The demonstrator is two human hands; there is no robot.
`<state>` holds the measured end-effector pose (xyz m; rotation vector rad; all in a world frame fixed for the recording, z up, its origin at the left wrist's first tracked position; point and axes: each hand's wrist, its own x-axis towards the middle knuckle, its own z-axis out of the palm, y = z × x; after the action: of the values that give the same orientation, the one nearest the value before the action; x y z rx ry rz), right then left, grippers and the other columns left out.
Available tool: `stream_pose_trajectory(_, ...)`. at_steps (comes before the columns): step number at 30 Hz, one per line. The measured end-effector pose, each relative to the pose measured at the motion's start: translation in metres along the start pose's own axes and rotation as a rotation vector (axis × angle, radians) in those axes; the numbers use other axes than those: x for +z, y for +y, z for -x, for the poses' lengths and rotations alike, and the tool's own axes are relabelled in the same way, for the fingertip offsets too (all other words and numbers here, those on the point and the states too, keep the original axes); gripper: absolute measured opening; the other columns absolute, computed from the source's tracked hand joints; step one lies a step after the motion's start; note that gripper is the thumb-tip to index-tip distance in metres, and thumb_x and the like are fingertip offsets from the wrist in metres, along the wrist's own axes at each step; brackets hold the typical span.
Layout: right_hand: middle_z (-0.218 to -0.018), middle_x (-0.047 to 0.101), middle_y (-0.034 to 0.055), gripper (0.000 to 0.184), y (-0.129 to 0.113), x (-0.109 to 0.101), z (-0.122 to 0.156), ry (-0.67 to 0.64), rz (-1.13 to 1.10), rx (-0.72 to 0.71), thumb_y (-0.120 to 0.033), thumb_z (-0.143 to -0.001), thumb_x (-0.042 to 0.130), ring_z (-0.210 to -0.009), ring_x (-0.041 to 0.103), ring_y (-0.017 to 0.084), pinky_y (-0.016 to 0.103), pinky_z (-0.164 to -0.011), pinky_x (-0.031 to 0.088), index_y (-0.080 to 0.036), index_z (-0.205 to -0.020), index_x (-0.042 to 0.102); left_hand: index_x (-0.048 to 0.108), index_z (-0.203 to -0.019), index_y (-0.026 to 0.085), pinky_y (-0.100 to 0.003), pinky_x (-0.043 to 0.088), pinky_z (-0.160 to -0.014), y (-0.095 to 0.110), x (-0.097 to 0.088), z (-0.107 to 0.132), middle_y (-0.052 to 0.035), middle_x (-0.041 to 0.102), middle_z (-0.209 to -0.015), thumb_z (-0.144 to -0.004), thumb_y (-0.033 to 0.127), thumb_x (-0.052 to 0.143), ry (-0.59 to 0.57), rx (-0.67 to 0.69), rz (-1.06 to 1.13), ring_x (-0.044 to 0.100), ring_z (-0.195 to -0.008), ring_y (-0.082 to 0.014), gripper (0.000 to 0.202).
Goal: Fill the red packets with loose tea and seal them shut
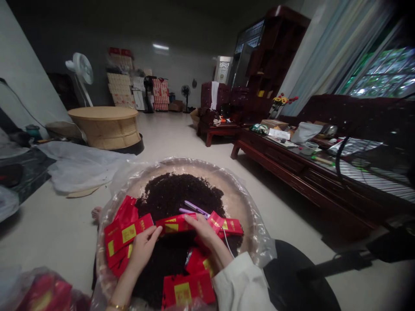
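Note:
A red packet with a yellow label lies level across the middle of a round, plastic-lined basket. My right hand pinches its right end between thumb and fingers. My left hand is closed, thumb and fingers together, at the packet's left end and against a pile of red packets. Just beyond my right hand lies a purple tongs-shaped tool; a white cord runs beside my right wrist. Dark, loose dried leaf-like material fills much of the basket. Another red packet lies nearest me.
A plastic bag with red packets stands at lower left. Clear plastic sheeting lies on the floor near a round wooden table. At right are a long dark wooden table and a black round base.

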<state>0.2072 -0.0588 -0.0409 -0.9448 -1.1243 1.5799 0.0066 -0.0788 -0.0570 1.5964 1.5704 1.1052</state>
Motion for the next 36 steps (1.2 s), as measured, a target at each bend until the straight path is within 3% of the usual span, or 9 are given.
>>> stream_pose_trajectory(4,-0.073,0.07,0.0068,0.047,0.001,0.001,0.002,-0.006,0.028,0.044,-0.061,-0.073,0.061,-0.077,0.066,0.024,0.042,-0.085,0.046,-0.016,-0.081,0.072,0.066,-0.065,0.018,-0.028,0.048,-0.063,-0.002,-0.005,-0.005,-0.0018,0.064,-0.06,-0.075,0.056,0.049,-0.048,0.022,-0.029,0.06,-0.063,-0.0204,0.043)
stream_pose_trajectory(6,-0.071,0.07,0.0065,0.052,0.002,0.003,0.002,0.006,0.082,0.046,-0.065,-0.075,0.055,-0.075,0.065,0.023,0.041,-0.084,0.047,-0.016,-0.079,0.072,0.069,-0.088,0.018,-0.034,0.049,-0.078,0.004,-0.009,-0.008,-0.0072,0.071,-0.086,-0.077,0.053,0.049,0.06,0.1,-0.076,0.063,-0.085,-0.0248,0.042)
stream_pose_trajectory(9,-0.067,0.068,0.0052,0.056,0.005,0.007,0.002,-0.016,0.218,0.025,-0.067,-0.079,0.046,-0.071,0.063,0.022,0.04,-0.08,0.047,-0.017,-0.075,0.071,0.061,-0.115,0.018,-0.044,0.037,-0.099,0.02,-0.012,-0.011,-0.0134,0.062,-0.12,-0.077,0.049,0.053,0.202,0.312,-0.195,0.053,-0.114,-0.029,0.049)
stream_pose_trajectory(11,-0.063,0.065,0.0042,0.06,0.007,0.01,0.001,-0.052,0.34,-0.024,-0.067,-0.083,0.039,-0.067,0.061,0.021,0.041,-0.08,0.047,-0.017,-0.069,0.068,0.061,-0.116,0.02,-0.046,0.034,-0.101,0.031,-0.01,-0.012,-0.0132,0.064,-0.118,-0.077,0.046,0.056,0.069,0.379,-0.264,0.053,-0.114,-0.0302,0.047)
stream_pose_trajectory(15,-0.066,0.062,0.0021,0.055,0.011,0.013,0.002,-0.06,0.652,-0.334,-0.058,-0.09,0.033,-0.075,0.059,0.018,0.045,-0.1,0.034,-0.02,-0.064,0.065,0.061,-0.119,0.023,-0.041,0.043,-0.091,0.041,0.001,-0.01,-0.0115,0.07,-0.108,-0.075,0.045,0.061,-0.331,0.184,-0.233,0.064,-0.096,-0.0293,0.049)
stream_pose_trajectory(20,-0.065,0.056,-0.0006,0.056,0.005,0.014,0.002,-0.102,0.764,-0.469,-0.049,-0.095,0.028,-0.071,0.056,0.014,0.047,-0.107,0.023,-0.021,-0.058,0.059,0.059,-0.122,0.022,-0.035,0.043,-0.093,0.027,0.018,-0.011,-0.0081,0.067,-0.115,-0.075,0.043,0.064,-0.502,0.061,0.16,0.06,-0.106,-0.027,0.051)
stream_pose_trajectory(24,-0.063,0.054,-0.002,0.053,-0.002,0.016,-0.002,-0.127,0.711,-0.449,-0.051,-0.094,0.027,-0.068,0.055,0.014,0.047,-0.107,0.023,-0.02,-0.06,0.054,0.059,-0.122,0.015,-0.038,0.044,-0.092,0.012,0.028,-0.015,-0.0115,0.067,-0.114,-0.078,0.048,0.06,-0.509,-0.049,0.483,0.059,-0.105,-0.0266,0.055)
stream_pose_trajectory(29,-0.068,0.059,-0.0012,0.048,-0.004,0.021,-0.012,-0.176,0.599,-0.387,-0.054,-0.091,0.035,-0.073,0.057,0.016,0.044,-0.107,0.025,-0.021,-0.066,0.059,0.068,-0.108,0.019,-0.037,0.036,-0.103,0.004,0.028,-0.02,-0.0102,0.067,-0.115,-0.069,0.054,0.067,-0.408,-0.115,0.627,0.054,-0.115,-0.0273,0.053)
stream_pose_trajectory(36,-0.084,0.069,0.0047,0.041,-0.007,0.01,-0.028,0.061,0.04,-0.26,-0.055,-0.085,0.048,-0.085,0.064,0.02,0.037,-0.086,0.047,-0.021,-0.1,0.064,0.05,-0.129,0.018,-0.031,0.052,-0.069,0.008,0.013,-0.019,-0.0106,0.071,-0.104,-0.068,0.057,0.067,-0.318,-0.393,0.807,0.068,-0.074,-0.0214,0.075)
